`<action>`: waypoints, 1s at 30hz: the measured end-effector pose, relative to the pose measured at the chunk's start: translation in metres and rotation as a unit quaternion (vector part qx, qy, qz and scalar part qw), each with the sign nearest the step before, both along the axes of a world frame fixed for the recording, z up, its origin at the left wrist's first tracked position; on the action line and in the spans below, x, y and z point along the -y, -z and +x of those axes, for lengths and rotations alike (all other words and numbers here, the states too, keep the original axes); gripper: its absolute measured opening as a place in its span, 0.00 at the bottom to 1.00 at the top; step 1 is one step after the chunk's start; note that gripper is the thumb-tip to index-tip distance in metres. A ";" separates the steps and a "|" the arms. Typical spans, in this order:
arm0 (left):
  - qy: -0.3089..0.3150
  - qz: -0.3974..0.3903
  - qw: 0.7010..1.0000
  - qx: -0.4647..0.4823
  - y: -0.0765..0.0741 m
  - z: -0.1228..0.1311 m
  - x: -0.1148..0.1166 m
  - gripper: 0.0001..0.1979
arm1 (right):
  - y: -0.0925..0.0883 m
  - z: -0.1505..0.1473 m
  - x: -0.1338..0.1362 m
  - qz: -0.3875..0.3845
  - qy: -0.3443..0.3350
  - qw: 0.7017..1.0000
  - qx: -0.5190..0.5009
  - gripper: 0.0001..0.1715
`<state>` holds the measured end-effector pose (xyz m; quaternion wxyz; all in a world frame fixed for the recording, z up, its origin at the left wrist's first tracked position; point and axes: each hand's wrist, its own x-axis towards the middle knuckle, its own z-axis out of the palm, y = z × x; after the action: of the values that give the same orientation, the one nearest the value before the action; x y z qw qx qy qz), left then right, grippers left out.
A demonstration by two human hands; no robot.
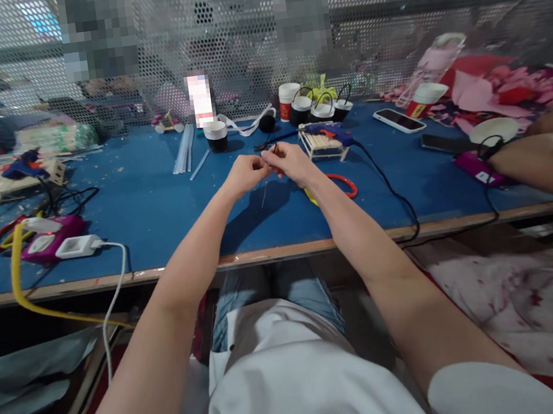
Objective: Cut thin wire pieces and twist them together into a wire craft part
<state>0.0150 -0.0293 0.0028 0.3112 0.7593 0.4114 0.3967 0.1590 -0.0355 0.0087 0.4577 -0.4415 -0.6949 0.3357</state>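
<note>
My left hand (pixel 246 172) and my right hand (pixel 292 163) meet above the blue table (pixel 181 212), fingertips pinched together. A small thin dark piece shows at the fingertips, too small to name. Below them hangs a fine pale strand (pixel 263 195); which hand it comes from I cannot tell. Just behind my right hand, a blue glue gun (pixel 332 131) with an orange trigger rests on a little rack of wooden sticks (pixel 323 151). Red and yellow loop handles (pixel 349 184) lie beside my right forearm, which partly covers them.
Translucent glue sticks (pixel 184 152) and a black-and-white cup (pixel 216 136) stand left of centre. More cups (pixel 289 98) are at the back. A phone (pixel 399 120) lies right. Purple power strips (pixel 53 238) sit at both sides. A co-worker's arm (pixel 543 161) reaches in at right.
</note>
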 end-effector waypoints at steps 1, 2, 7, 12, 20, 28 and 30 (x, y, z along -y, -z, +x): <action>0.007 -0.007 1.000 0.008 0.000 0.000 0.000 0.11 | 0.000 0.001 0.000 0.000 -0.018 1.000 -0.012 0.17; 0.010 -0.012 1.000 0.011 -0.001 0.000 0.001 0.11 | 0.000 0.001 -0.001 0.002 -0.026 0.999 -0.018 0.16; -0.010 0.008 1.000 -0.023 0.000 -0.002 -0.001 0.09 | 0.003 0.004 -0.005 0.003 0.006 1.000 0.012 0.16; -0.028 0.035 0.997 -0.062 -0.001 -0.004 -0.003 0.09 | 0.002 0.003 -0.006 0.051 0.056 0.994 0.085 0.16; -0.037 0.050 0.995 -0.075 -0.003 -0.004 -0.002 0.09 | 0.001 0.002 -0.003 0.048 0.075 0.992 0.086 0.19; -0.009 -0.006 1.000 -0.009 -0.005 -0.006 0.000 0.12 | 0.000 0.003 0.000 -0.015 -0.014 1.000 0.009 0.14; 0.001 -0.008 1.000 -0.007 -0.006 -0.008 -0.001 0.11 | 0.001 0.004 -0.002 -0.018 -0.003 1.000 0.015 0.15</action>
<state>0.0072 -0.0287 0.0086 0.3150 0.7599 0.4157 0.3880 0.1630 -0.0332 0.0076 0.4383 -0.4528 -0.6968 0.3426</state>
